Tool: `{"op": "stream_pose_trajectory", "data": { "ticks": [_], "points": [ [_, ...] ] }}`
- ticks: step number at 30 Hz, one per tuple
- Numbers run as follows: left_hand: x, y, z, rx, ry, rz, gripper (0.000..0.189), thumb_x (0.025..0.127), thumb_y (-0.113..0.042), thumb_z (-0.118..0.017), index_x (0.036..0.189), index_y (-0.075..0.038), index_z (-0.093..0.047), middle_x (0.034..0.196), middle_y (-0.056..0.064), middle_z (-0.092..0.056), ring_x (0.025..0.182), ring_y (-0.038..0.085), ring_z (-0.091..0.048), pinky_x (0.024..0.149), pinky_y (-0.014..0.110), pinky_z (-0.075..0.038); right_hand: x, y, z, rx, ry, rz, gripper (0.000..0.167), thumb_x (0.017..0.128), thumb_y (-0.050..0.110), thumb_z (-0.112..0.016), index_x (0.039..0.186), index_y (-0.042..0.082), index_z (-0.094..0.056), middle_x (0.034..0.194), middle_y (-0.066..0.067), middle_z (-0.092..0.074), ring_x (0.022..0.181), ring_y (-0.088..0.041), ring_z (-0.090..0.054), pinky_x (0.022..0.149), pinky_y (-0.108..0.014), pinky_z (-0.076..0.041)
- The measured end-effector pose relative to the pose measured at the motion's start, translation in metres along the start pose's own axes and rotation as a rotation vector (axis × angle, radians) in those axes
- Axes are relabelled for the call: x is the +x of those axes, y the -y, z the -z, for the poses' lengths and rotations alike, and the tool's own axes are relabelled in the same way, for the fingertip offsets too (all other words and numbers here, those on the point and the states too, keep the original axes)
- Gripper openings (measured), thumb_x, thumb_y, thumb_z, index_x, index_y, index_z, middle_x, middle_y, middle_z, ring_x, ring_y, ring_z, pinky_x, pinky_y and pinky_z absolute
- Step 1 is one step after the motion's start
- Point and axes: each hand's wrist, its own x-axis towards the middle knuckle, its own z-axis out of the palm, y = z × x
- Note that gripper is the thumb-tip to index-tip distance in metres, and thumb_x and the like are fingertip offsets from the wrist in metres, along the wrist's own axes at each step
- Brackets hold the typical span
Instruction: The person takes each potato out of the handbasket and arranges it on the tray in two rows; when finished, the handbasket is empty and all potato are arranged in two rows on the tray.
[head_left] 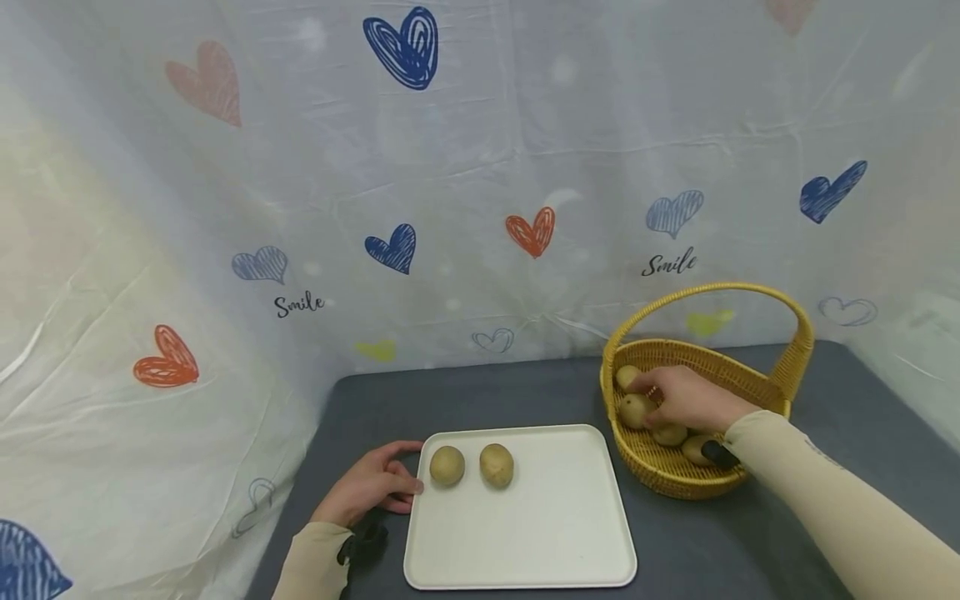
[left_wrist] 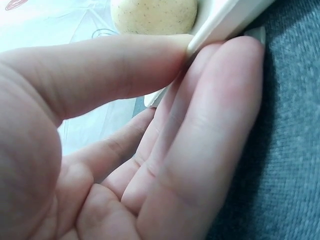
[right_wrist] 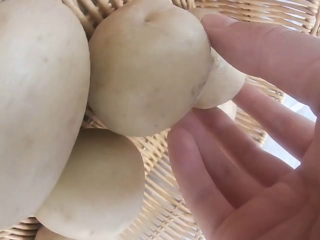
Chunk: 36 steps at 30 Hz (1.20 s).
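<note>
My left hand (head_left: pixel 371 482) grips the left edge of a cream-white rectangular tray (head_left: pixel 525 537), its thumb on the rim and fingertips tucked beneath, as the left wrist view shows. Two potatoes, one round (head_left: pixel 447 466) and one slightly oval (head_left: pixel 497 467), sit near the tray's upper left corner. Over on the right, my right hand (head_left: pixel 690 398) reaches down into a yellow woven basket (head_left: pixel 660 483) holding several potatoes. In the right wrist view its thumb and fingers spread beside a round potato (right_wrist: pixel 150 70), thumb tip right at its edge. Another potato (right_wrist: pixel 222 82) lies partly hidden behind.
The basket's tall arched handle (head_left: pixel 716 287) rises behind my right hand. Dark grey cloth (head_left: pixel 465 396) covers the table, and a white curtain printed with hearts (head_left: pixel 450 167) hangs behind it. A black wrist strap (head_left: pixel 720 454) shows at the right sleeve.
</note>
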Motion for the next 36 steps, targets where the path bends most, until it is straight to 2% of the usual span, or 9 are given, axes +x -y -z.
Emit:
{"op": "stream_pose_trajectory", "data": {
  "ticks": [9, 23, 30, 36],
  "points": [
    [0.0, 0.002, -0.001, -0.004, -0.003, -0.003, 0.086, 0.088, -0.014, -0.089, 0.161, -0.004, -0.045, 0.09, 0.012, -0.075, 0.077, 0.024, -0.079, 0.07, 0.039, -0.068, 0.004, 0.001, -0.003, -0.047, -0.006, 0.031, 0.062, 0.081, 0.012, -0.088, 0.139, 0.0, -0.071, 0.13, -0.014, -0.076, 0.105, -0.022, -0.068, 0.087, -0.04, -0.056],
    [-0.001, 0.003, -0.002, -0.004, 0.002, -0.002, 0.086, 0.088, -0.015, -0.089, 0.161, -0.004, -0.045, 0.09, 0.012, -0.075, 0.076, 0.024, -0.078, 0.07, 0.04, -0.068, 0.003, 0.004, -0.001, -0.041, -0.004, 0.054, 0.054, 0.082, 0.013, -0.089, 0.132, 0.0, -0.075, 0.121, -0.01, -0.08, 0.103, -0.021, -0.072, 0.086, -0.041, -0.059],
    [0.0, 0.002, -0.002, 0.0, -0.004, 0.0, 0.086, 0.088, -0.014, -0.089, 0.161, -0.004, -0.045, 0.089, 0.012, -0.074, 0.075, 0.023, -0.078, 0.069, 0.039, -0.068, -0.009, 0.015, 0.006, -0.028, -0.088, 0.049, 0.049, 0.088, 0.017, -0.087, 0.132, 0.0, -0.075, 0.121, -0.01, -0.08, 0.105, -0.024, -0.074, 0.091, -0.048, -0.061],
    [0.001, 0.002, 0.0, 0.008, -0.015, 0.0, 0.086, 0.088, -0.015, -0.089, 0.161, -0.005, -0.046, 0.09, 0.013, -0.074, 0.076, 0.023, -0.078, 0.069, 0.039, -0.067, -0.028, 0.03, 0.013, -0.046, -0.168, 0.071, 0.051, 0.088, 0.024, -0.091, 0.132, 0.002, -0.076, 0.121, -0.01, -0.08, 0.101, -0.024, -0.076, 0.087, -0.049, -0.063]
  ]
}}
